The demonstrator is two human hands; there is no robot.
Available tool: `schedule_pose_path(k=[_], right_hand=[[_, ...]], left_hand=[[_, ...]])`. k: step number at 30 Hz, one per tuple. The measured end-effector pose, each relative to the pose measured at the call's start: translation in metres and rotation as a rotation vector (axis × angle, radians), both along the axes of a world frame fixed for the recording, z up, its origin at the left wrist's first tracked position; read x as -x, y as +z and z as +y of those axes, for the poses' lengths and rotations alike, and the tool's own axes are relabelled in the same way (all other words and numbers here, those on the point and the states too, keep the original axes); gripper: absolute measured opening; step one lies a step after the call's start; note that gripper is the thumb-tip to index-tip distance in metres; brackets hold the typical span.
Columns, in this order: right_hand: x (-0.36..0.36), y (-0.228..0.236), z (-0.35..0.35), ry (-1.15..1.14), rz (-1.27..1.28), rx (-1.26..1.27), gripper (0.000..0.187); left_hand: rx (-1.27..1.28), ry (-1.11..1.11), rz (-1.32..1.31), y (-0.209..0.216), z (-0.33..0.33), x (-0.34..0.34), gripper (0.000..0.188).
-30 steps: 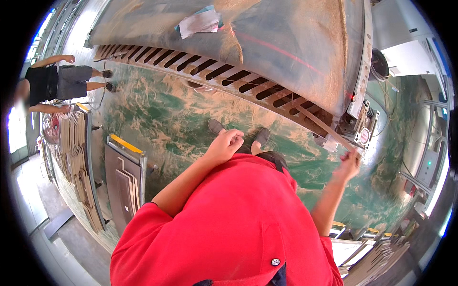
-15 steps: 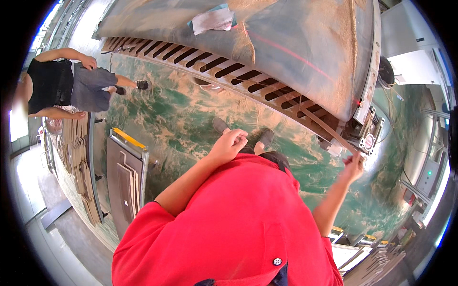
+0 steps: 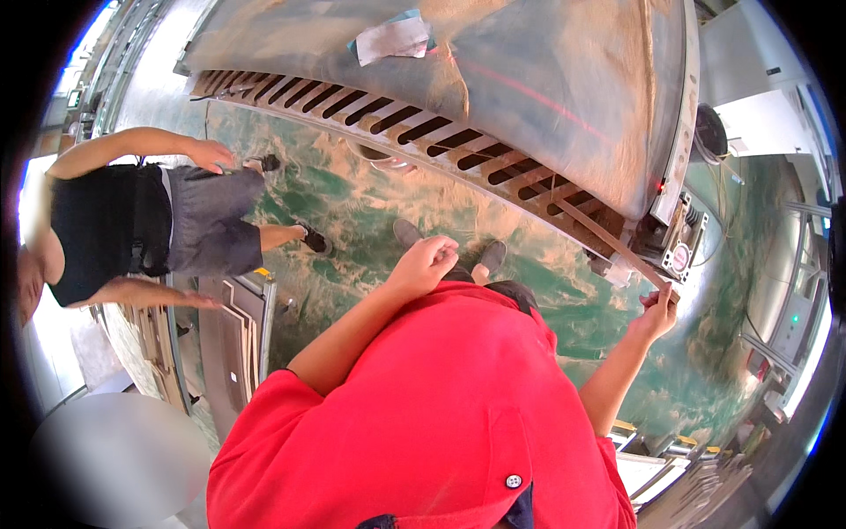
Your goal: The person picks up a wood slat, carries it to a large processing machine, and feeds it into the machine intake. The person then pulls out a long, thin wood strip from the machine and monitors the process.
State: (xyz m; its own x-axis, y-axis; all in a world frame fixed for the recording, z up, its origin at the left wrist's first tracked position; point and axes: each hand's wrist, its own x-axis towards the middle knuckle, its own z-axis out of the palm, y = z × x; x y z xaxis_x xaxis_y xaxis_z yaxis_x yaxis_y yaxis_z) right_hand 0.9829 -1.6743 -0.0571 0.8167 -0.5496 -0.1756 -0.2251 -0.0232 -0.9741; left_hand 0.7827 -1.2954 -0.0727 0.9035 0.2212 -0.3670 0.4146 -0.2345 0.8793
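Note:
My right hand [image 3: 656,312] grips the near end of a long thin wooden strip [image 3: 608,236]. The strip slants up and left, its far end lying over the slotted edge [image 3: 427,148] of a large dusty machine table [image 3: 546,53]. In front of my red shirt, my left hand [image 3: 429,262] is held with the fingers curled in and nothing visible in them. It touches neither the table nor the strip.
At left stands a co-worker [image 3: 110,216] in a black top and grey shorts. Below are stacked panels [image 3: 231,344] on a rack. Sawdust covers the green floor [image 3: 352,291]. A metal roller block [image 3: 683,242] sits at the table's right corner. A blurred grey shape [image 3: 123,458] fills the lower left.
The co-worker has come closer, toward the right. A blurred grey shape has entered at lower left. My right hand stays on the strip with only a slight shift; my left hand is nearly still.

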Motion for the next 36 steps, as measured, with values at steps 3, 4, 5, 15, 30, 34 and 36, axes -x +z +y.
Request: schedule_pose_path(k=[3,4,5,15,30,34,36], right_hand=[[0.011,0.007,0.033,0.097,0.04,0.078,0.015],[0.014,-0.003,0.047,0.11,0.019,0.049,0.015],[0.017,-0.021,0.06,0.122,-0.003,0.021,0.015],[0.001,0.019,-0.053,-0.154,-0.151,0.034,0.02],[0.008,0.003,-0.026,-0.095,-0.008,0.058,0.022],[0.012,0.053,-0.122,-0.33,-0.126,0.116,0.024],[0.013,0.093,-0.12,-0.493,-0.075,0.205,0.022]], left_hand=[[-0.001,0.027,0.039,-0.011,-0.004,0.002,0.025],[-0.019,0.006,0.054,-0.017,-0.003,0.001,0.026],[-0.038,-0.016,0.069,-0.025,-0.003,0.0,0.027],[-0.352,0.0,0.246,-0.107,0.032,0.021,0.029],[-0.116,-0.031,0.499,-0.215,0.098,-0.034,0.043],[-0.017,0.02,0.528,-0.225,0.111,-0.031,0.042],[-0.01,0.015,0.564,-0.212,0.114,-0.036,0.042]])
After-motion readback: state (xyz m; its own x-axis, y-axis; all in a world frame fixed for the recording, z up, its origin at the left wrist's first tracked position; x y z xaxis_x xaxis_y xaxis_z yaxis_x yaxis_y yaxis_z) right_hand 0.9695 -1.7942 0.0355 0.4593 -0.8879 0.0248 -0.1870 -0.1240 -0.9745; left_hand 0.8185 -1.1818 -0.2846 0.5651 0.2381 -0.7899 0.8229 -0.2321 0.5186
